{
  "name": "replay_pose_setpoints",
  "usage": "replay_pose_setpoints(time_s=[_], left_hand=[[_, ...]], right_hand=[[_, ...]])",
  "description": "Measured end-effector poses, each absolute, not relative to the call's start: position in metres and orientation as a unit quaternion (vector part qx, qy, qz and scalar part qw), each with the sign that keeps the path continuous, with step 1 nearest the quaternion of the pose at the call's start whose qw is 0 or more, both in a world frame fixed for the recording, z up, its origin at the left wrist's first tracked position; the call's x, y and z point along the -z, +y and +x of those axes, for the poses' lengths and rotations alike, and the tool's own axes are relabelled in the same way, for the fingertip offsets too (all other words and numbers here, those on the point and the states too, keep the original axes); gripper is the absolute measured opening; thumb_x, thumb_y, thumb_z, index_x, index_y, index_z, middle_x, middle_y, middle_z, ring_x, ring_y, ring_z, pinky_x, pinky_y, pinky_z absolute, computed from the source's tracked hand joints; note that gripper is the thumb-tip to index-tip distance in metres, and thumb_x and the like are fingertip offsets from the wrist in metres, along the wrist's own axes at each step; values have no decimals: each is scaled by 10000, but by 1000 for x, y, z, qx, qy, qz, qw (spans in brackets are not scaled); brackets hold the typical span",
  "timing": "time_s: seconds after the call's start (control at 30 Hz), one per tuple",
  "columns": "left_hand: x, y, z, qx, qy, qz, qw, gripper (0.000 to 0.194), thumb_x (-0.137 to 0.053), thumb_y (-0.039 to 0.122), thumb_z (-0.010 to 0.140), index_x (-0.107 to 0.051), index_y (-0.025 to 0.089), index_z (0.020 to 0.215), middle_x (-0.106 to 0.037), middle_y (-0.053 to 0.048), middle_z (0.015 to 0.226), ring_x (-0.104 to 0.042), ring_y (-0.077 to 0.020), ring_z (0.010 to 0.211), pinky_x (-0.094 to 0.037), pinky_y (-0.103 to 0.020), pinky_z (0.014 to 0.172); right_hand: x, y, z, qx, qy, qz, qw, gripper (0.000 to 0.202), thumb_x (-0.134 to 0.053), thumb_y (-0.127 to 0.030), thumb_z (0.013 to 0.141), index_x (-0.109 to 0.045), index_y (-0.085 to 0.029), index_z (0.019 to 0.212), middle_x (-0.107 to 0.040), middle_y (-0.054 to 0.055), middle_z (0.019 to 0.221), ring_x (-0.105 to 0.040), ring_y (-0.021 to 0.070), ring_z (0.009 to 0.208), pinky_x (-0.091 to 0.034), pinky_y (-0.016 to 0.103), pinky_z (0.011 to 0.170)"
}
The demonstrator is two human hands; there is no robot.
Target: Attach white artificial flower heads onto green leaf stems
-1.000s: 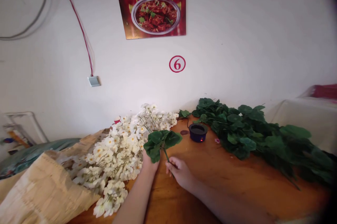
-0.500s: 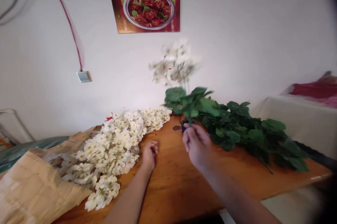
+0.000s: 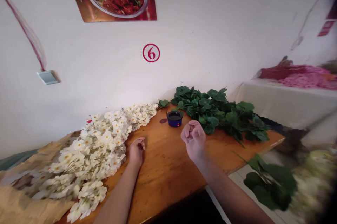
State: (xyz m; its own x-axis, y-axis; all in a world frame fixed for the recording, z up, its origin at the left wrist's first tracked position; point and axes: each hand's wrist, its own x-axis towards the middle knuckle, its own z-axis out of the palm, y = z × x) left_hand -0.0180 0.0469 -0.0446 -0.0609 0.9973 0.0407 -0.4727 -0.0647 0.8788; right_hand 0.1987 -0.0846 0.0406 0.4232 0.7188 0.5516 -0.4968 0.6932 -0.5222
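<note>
My left hand (image 3: 137, 151) rests on the wooden table with its fingers curled in and nothing visible in them, beside a heap of artificial white flowers (image 3: 105, 143). Over the table, my right hand (image 3: 194, 139) is empty, its fingers loosely bent and apart. Close behind it stands a small round blue pot (image 3: 174, 119) with a dark inside and a lit red light. A leafy green spray (image 3: 271, 180), with blurred white flowers (image 3: 313, 178) beyond it, is past the table's right edge, apart from my hand.
Green leaf sprays (image 3: 213, 108) are piled along the back right of the table (image 3: 165, 171). Brown paper (image 3: 34, 203) wraps the flowers at the left. Another table with a white cloth (image 3: 273, 101) bears pink and red things. The wall (image 3: 200, 52) stands behind.
My right hand has let go of the flower spray with green leaves, which has gone from above the blue pot to the lower right. The view has turned right; my left hand stays on the table.
</note>
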Motion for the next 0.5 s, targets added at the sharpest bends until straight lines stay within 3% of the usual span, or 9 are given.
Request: replay_pose_setpoints(time_s=[0.17,0.37,0.43,0.5], left_hand=[[43,47,-17,-625,362,374,582,154,-620,224,570,-683,130,675,-528,19,517,-440,-81,467,-320,-211,438],[42,47,-16,-624,366,378,578,157,-630,228,573,-691,132,681,-524,20,533,-446,-85,490,-326,-214,440],[42,47,-16,-625,368,378,575,156,-632,231,570,-691,134,676,-527,19,538,-448,-86,493,-329,-214,440],[42,47,-17,-623,371,379,575,153,-634,239,572,-689,136,671,-529,18,535,-446,-87,485,-333,-216,441]], right_hand=[[-39,-102,221,-343,-376,-176,842,198,-629,-394,842,-549,-219,796,-433,-55,569,-381,88,477,-256,234,457],[-24,-114,279,-236,-316,-326,859,242,-625,-373,826,-504,-204,702,-431,-61,522,-381,85,457,-281,226,456],[-18,-120,320,-169,-301,-447,825,265,-636,-421,800,-523,-203,698,-470,-49,538,-406,91,464,-309,228,463],[-12,-128,367,-125,-324,-618,705,297,-643,-468,763,-569,-194,676,-544,-4,588,-508,134,534,-395,262,521]])
